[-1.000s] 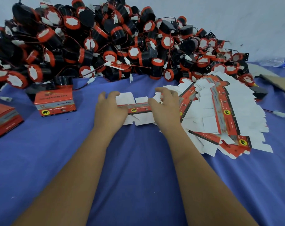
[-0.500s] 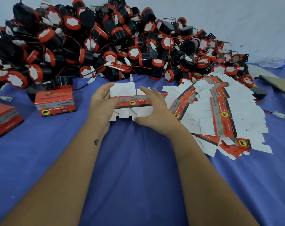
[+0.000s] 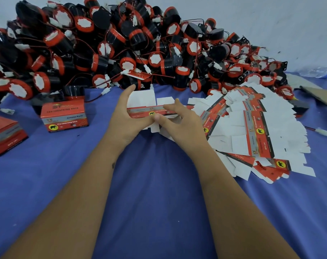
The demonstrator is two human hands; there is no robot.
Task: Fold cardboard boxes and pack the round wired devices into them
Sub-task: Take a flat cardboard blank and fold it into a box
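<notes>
Between my hands is a flat cardboard box blank (image 3: 143, 101), white inside with a red and grey printed strip, lifted just above the blue cloth. My left hand (image 3: 124, 118) grips its left end, fingers behind it and thumb in front. My right hand (image 3: 179, 124) pinches its right part, fingers over the printed strip and thumb near the lower edge. A big heap of round black and red wired devices (image 3: 121, 47) lies along the far side. To the right is a fanned pile of flat box blanks (image 3: 252, 126).
A folded red box (image 3: 64, 115) stands at the left in front of the heap, and another red box (image 3: 5, 133) lies at the left edge. A brown cardboard sheet (image 3: 319, 94) and a plastic bottle (image 3: 317, 71) are at the far right. Blue cloth (image 3: 155, 184) covers the table.
Both hands lifted the blank off the pile's edge and drew it left toward the middle. They moved closer together on it, and my right thumb came under the printed strip.
</notes>
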